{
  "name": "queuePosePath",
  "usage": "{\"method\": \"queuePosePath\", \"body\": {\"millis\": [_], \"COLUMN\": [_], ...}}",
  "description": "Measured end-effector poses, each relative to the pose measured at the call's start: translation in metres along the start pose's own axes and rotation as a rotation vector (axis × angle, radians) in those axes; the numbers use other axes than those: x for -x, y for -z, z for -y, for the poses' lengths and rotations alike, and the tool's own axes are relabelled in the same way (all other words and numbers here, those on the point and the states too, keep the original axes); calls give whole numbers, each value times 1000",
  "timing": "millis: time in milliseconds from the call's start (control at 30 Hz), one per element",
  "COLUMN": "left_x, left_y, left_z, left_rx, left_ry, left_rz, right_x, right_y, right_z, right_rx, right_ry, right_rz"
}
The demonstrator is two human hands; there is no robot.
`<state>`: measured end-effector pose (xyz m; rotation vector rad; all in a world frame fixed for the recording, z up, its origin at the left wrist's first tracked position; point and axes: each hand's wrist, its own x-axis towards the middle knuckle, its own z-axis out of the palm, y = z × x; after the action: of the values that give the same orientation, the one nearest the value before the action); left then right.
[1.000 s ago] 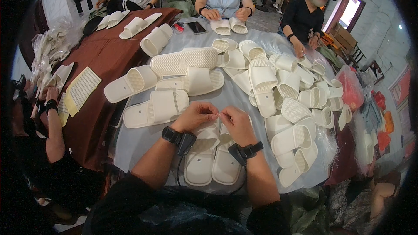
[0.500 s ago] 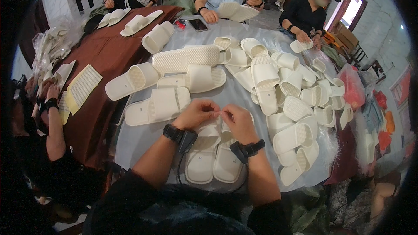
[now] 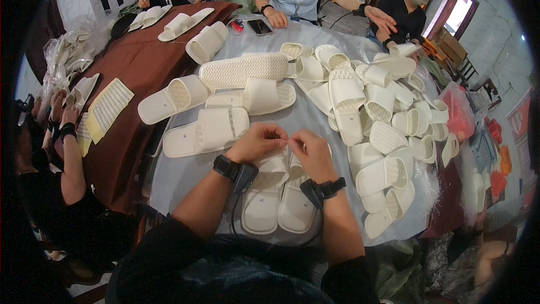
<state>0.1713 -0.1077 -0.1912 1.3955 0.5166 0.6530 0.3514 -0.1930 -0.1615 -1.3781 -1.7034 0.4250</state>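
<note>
My left hand point(image 3: 260, 142) and my right hand point(image 3: 313, 155) meet over a pair of cream slide slippers, their thumbs and forefingers pinched almost tip to tip. Whatever lies between the fingertips is too small to make out. Below them the left slipper point(image 3: 260, 211) and the right slipper point(image 3: 296, 214) lie side by side, toes toward the far side, their straps partly hidden by my hands. Just left of my left hand is another cream slipper point(image 3: 211, 132). An upturned slipper point(image 3: 244, 71) shows its ridged sole farther back.
A large heap of cream slippers point(image 3: 379, 98) covers the table's right side. On the brown cloth point(image 3: 143, 50) at left are more slippers and yellow printed sheets point(image 3: 111, 110). A phone point(image 3: 260, 26) lies at the far edge. Several co-workers sit around; a red plastic bag point(image 3: 457, 110) is at right.
Across the table, the co-worker in light blue has stretched an arm rightward; the slippers once in that person's hands now appear near the person in black. My hands keep their pinch, barely moved.
</note>
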Motion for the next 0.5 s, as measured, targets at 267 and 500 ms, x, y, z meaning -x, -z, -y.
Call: {"method": "queuePosePath", "body": {"millis": [267,500], "left_x": [-1,0], "left_y": [3,1], "left_z": [2,0], "left_rx": [-18,12], "left_ry": [-13,-5], "left_rz": [2,-1], "right_x": [-1,-2], "right_y": [0,1], "right_z": [1,4], "right_rx": [16,-3], "right_ry": [6,43], "right_rz": [-3,-38]}}
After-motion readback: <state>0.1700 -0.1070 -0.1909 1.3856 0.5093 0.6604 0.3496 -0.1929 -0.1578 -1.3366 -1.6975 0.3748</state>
